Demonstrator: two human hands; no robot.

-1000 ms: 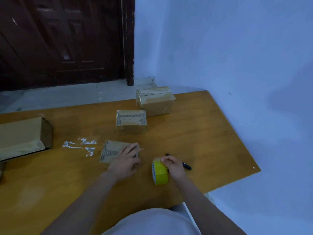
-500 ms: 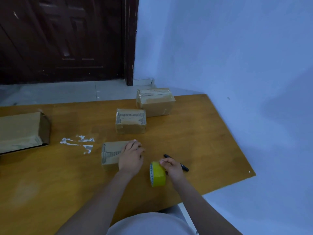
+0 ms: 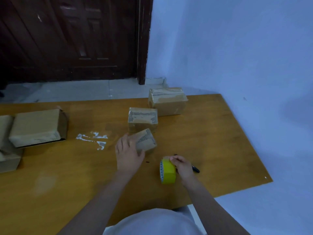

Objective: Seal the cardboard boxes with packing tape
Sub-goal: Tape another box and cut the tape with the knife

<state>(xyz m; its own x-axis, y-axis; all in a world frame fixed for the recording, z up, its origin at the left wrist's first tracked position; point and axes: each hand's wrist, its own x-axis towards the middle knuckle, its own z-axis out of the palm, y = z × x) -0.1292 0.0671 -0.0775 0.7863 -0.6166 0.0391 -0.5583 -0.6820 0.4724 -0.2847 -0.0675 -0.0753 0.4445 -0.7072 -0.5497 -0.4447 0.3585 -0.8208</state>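
Note:
A small cardboard box (image 3: 146,139) is tilted up off the wooden table (image 3: 211,136), and my left hand (image 3: 127,152) grips its near left end. A yellow roll of packing tape (image 3: 167,172) stands on edge to the right. My right hand (image 3: 183,167) holds the roll from the right side, fingers curled over its top. Two taped boxes sit further back: a middle box (image 3: 143,118) and a larger far box (image 3: 167,100).
A black marker (image 3: 195,169) lies just right of my right hand. Bigger cardboard boxes (image 3: 36,127) are stacked at the left edge. White tape scraps (image 3: 94,139) stick to the table. A blue wall runs close along the right, and a dark door stands behind.
My left hand has lifted and turned the small box, which lay flat before. The tape roll and my right hand have stayed in place. The camera view has shifted.

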